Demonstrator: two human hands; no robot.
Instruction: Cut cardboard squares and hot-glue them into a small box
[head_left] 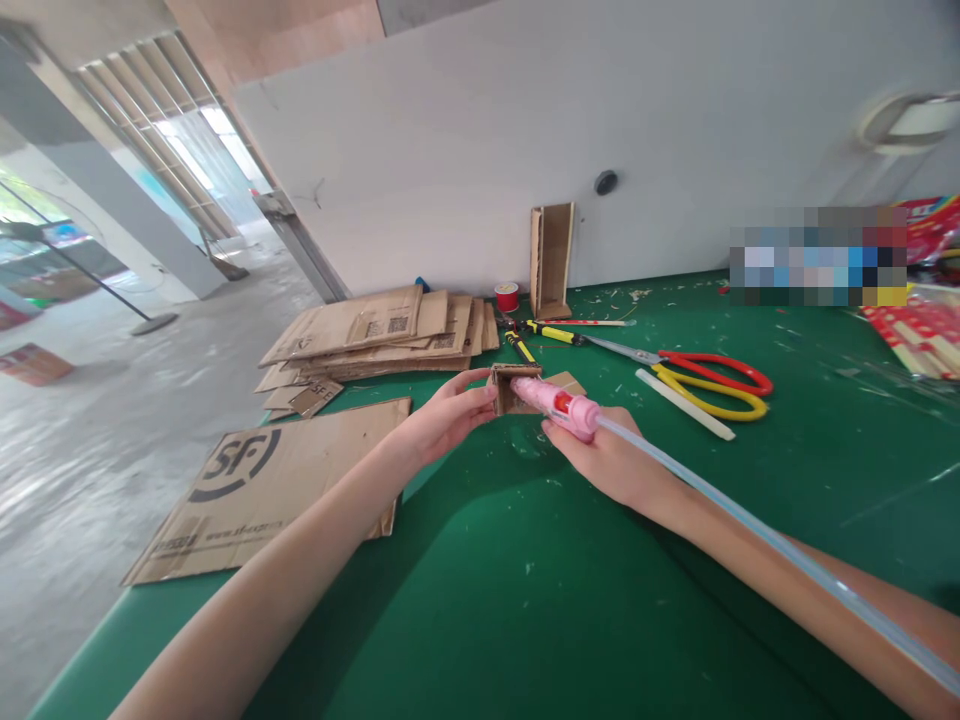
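Near the middle of the green table, my left hand (454, 412) grips a small open cardboard box (504, 402) by its left side. My right hand (600, 455) is wrapped round a pink hot glue gun (566, 408). The gun's front end points into the opening of the box, and its tip is hidden there. From the back of the gun a long clear glue stick (720, 490) runs down to the right, over my right forearm. A flat piece of cardboard (566, 383) shows just behind the gun.
Stacked cardboard (360, 325) and a large printed cardboard sheet (300, 465) lie left. Behind are an upright cardboard trough (553, 262), a red spool (507, 297) and yellow-black pliers (555, 333). Scissors (697, 375) and a pale stick (684, 404) lie right. A wall (450, 180) backs the table.
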